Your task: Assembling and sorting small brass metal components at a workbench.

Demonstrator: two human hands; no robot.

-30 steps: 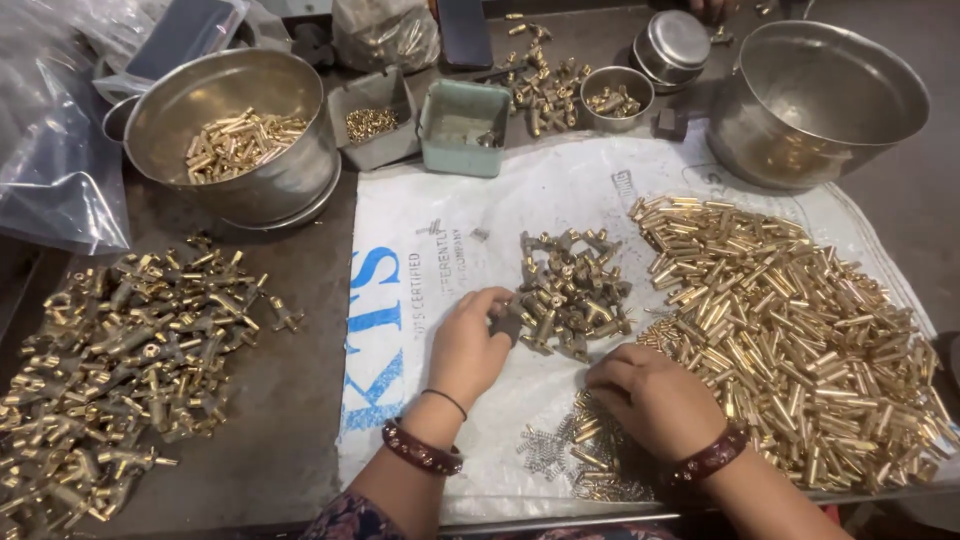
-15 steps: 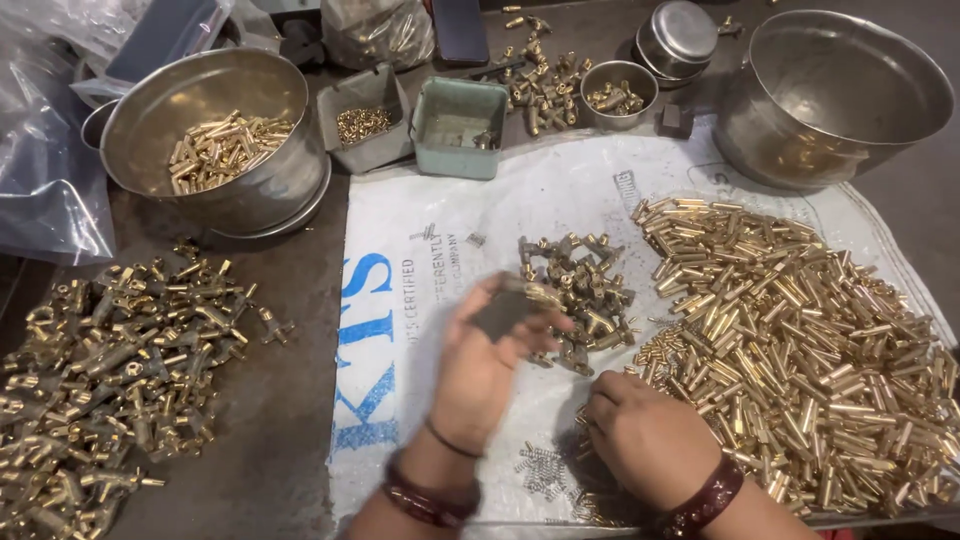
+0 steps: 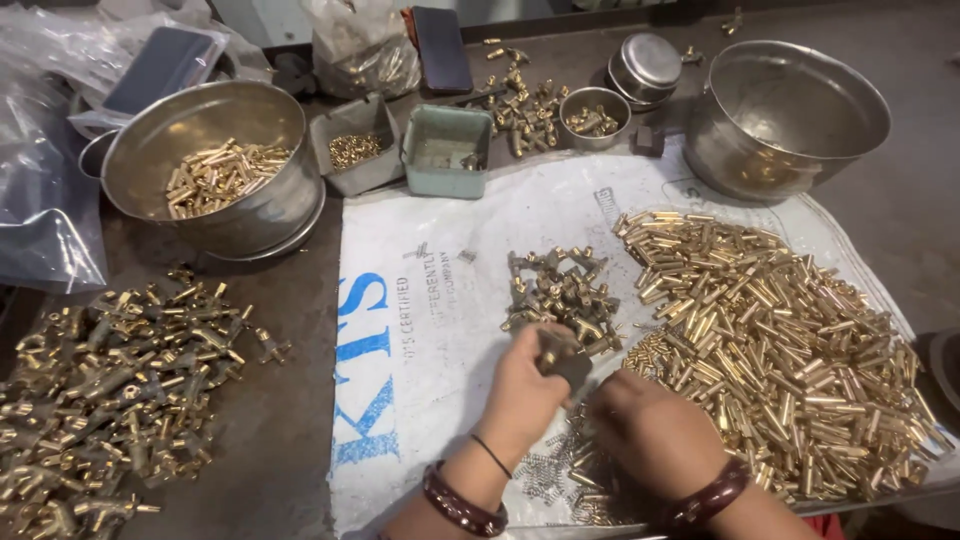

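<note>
My left hand (image 3: 520, 392) holds a small dark brass fitting (image 3: 562, 358) between its fingers, just below a small pile of similar brass fittings (image 3: 560, 292) on a white printed sack (image 3: 430, 330). My right hand (image 3: 650, 432) rests close beside it, fingers curled toward the fitting, over small springs (image 3: 545, 470) and tiny brass parts. A large heap of brass tubes (image 3: 780, 340) lies to the right of both hands.
A heap of brass valve parts (image 3: 110, 390) covers the dark table at left. A steel bowl with brass tubes (image 3: 215, 175) stands at back left, an empty steel pot (image 3: 790, 115) at back right. Small trays (image 3: 445, 150), tins and plastic bags line the back.
My left hand took a fitting from the small pile, lifted it, then drew it back toward my right hand. The right hand stayed near the front edge.
</note>
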